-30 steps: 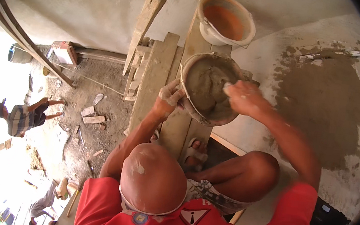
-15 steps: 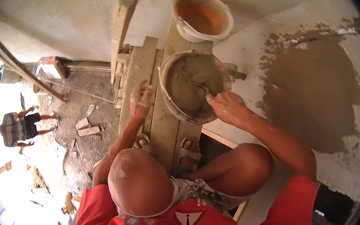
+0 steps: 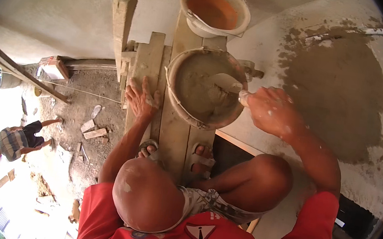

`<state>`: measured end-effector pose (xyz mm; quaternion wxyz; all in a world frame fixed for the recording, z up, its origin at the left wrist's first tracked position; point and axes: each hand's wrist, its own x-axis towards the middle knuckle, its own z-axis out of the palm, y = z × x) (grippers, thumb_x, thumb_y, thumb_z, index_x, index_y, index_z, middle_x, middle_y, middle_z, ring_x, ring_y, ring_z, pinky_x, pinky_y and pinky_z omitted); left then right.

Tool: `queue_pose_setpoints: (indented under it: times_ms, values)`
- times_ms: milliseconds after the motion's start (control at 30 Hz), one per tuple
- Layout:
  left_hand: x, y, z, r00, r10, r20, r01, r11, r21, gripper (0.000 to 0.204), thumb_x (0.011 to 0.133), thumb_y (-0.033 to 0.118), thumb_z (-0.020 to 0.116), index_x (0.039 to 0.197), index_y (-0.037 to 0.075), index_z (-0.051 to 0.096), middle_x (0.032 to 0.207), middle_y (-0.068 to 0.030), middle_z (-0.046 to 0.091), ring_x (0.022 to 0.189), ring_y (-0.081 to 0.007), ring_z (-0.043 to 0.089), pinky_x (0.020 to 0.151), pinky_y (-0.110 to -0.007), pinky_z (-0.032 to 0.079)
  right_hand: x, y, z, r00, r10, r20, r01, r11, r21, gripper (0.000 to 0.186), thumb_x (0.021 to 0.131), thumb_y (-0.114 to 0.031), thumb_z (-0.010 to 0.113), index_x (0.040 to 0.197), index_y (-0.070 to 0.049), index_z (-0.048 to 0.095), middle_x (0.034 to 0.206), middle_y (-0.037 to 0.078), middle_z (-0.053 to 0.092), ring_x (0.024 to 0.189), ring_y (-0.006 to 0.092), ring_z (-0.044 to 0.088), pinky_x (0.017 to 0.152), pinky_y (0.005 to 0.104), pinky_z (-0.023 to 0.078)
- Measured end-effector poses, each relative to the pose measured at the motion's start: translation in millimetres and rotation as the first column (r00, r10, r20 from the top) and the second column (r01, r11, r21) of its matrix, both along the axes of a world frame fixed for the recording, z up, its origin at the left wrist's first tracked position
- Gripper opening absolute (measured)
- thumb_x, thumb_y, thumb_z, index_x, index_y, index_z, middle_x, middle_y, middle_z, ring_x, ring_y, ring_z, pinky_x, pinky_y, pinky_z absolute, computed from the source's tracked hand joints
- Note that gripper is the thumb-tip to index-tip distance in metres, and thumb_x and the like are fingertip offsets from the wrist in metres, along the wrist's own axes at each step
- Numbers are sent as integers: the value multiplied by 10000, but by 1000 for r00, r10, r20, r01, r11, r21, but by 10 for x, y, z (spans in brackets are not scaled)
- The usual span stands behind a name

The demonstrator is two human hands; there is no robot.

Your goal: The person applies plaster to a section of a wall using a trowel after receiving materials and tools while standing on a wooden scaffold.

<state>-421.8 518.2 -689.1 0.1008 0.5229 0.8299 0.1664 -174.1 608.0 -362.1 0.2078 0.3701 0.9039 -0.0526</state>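
My right hand (image 3: 273, 111) is closed around the handle of a trowel (image 3: 227, 82), held over the right side of a bucket (image 3: 231, 116). Grey wet mortar (image 3: 194, 96) fills much of that bucket, and the trowel's blade lies just over its surface. My left hand (image 3: 142, 100) rests with spread fingers on a wooden plank (image 3: 156, 50) left of the bucket. Both hands are spattered with dried mortar. The bucket stands on the planks in front of my sandalled feet.
A second, pale bucket (image 3: 202, 28) with an orange inside stands beyond the first. A wooden post (image 3: 123, 13) rises at the left. On the right wall is a wet mortar patch (image 3: 335, 96). Far below left, a person (image 3: 13, 141) moves near broken bricks (image 3: 95, 133).
My right hand has lifted up and right, bringing the trowel blade out of the mortar. My left hand has come down flat on the plank. The person below has bent and turned.
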Motion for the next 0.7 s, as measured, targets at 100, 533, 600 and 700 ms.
queue_pose_setpoints:
  times_ms: [100,533,600,700]
  values:
    - [48,39,15,999,-25,30,25,1000,-1,754,832,395,616,1487,126,358,1523,-305,213,1348,-498,233,1119,-572,180,215,40,-783,982,-1,190,30,989,-148,217,886,-58,504,1044,-64,653,882,170,650,901,371,642,797,490,498]
    - [-21,-16,-30,998,-19,67,15,998,60,713,836,364,631,1465,130,389,1523,-296,209,1362,-502,211,1128,-579,163,165,-44,-531,983,173,57,-166,980,-105,186,934,-139,499,1041,-98,645,892,134,629,873,354,609,770,471,467]
    - [-27,-28,-5,998,-13,55,9,998,68,719,834,370,640,1465,131,389,1525,-296,204,1360,-504,216,1124,-583,177,4,-91,-209,991,123,49,-121,991,-54,176,938,-143,497,1015,-86,644,884,130,625,874,354,609,762,475,463]
    - [37,35,41,998,-11,65,11,1000,8,714,838,374,635,1463,133,388,1533,-293,184,1369,-502,200,1133,-574,163,201,-73,-630,991,95,-94,-97,995,-19,160,937,-149,501,965,-82,644,856,140,628,855,367,613,760,497,465]
